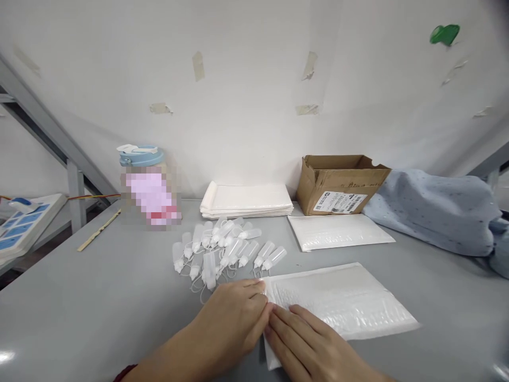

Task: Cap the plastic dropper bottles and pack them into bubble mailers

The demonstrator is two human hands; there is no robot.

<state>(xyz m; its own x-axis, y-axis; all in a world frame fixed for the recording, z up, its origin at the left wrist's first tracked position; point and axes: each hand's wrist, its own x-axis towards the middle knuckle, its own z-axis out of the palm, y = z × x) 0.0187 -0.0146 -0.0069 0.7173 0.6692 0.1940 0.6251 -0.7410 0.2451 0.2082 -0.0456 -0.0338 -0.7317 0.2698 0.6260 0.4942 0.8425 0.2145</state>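
We see a grey table running the width of the view, backed by a white wall dotted with scraps of tape. At the far right of the table lies a bundle of pale blue cloth, and just left of it stands an open cardboard box with a shipping label on its front. In front of the box lies a single white bubble mailer. Left of the box sits a flat stack of white mailers. Further left stands a jug with a blue lid.

Nearest us lies another white bubble mailer, flat on the table, its left end under our hands. Our left hand rests on that end with fingers bent, the fingertips pinching at the edge. Our right hand lies flat on the mailer just beside it, fingers extended and pressing down, touching the left hand's fingertips.

Just beyond the left hand lies a cluster of small clear dropper bottles on their sides, caps pointing mostly toward us.
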